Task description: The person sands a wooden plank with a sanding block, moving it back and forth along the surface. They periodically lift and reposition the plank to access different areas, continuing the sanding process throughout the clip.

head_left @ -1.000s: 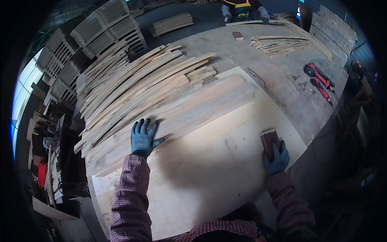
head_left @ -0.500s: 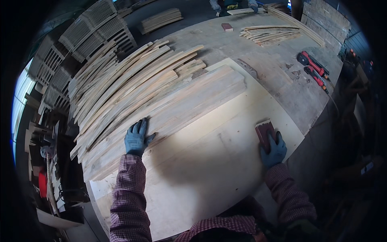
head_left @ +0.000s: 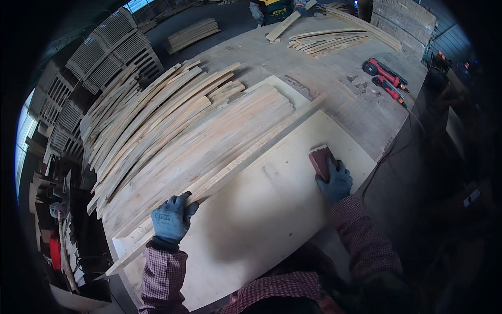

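Observation:
My left hand [head_left: 171, 217], in a blue-grey work glove, is closed around a long, narrow wooden slat [head_left: 261, 147]. The slat runs diagonally from the near left to the far right, over a pale plywood sheet [head_left: 261, 214]. Its far end lies near the sheet's far edge. In my right hand [head_left: 335, 182], gloved alike, is a dark red sanding block [head_left: 319, 161], held above or on the sheet; contact is unclear. Directly beyond the slat, several smooth slats [head_left: 209, 149] lie tightly side by side.
Rough, bowed wooden strips [head_left: 141, 128] are heaped at the left. Two red power tools [head_left: 387, 76] lie at the right with a cord. Across the table, a co-worker handles a board [head_left: 285, 26] near a slat pile [head_left: 329, 41]. Pallets [head_left: 115, 42] stand stacked at the back left.
My left hand has gone from resting flat on the slats to gripping one, now apart from the others and nearer me. The sanding block stays in my right hand. The co-worker's board has turned.

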`<state>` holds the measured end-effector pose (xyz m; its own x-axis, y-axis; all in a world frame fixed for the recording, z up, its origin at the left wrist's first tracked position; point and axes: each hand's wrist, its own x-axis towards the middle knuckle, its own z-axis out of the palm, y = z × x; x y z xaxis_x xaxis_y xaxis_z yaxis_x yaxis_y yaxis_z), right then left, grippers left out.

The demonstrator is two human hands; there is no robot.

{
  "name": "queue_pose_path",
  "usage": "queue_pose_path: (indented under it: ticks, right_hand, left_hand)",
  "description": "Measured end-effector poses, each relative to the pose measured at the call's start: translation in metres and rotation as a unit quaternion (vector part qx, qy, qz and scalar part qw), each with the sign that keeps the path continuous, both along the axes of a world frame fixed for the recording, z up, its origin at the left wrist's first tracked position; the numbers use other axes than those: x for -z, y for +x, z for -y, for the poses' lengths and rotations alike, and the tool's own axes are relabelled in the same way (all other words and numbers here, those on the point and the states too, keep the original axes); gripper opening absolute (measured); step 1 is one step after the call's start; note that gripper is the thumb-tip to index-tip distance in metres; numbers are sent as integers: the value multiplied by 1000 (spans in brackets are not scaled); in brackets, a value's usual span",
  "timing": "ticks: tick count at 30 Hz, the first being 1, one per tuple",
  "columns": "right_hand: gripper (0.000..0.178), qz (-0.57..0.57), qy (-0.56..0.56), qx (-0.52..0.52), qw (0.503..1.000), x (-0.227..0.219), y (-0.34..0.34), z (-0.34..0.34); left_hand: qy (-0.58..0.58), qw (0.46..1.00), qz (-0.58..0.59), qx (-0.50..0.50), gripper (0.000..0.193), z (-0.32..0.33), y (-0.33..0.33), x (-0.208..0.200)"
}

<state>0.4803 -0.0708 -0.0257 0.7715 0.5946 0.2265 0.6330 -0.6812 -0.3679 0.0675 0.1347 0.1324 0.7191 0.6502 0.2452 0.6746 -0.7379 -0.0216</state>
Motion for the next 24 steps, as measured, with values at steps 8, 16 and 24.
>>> queue_pose_path:
  ticks: [8,16,24]
  right_hand:
    - [70,-227,358,-82,902,-39,99,-7]
    - [61,93,-71,-100,988,-58,53,-36]
    - [69,52,-41,-354,933,-73,-156,-15]
  left_hand:
    - [-94,995,37,-23,29,99,-19,85]
    - [-124,990,-8,-58,31,124,-8,113]
    - [-117,989,-31,-80,31,128,-7,114]
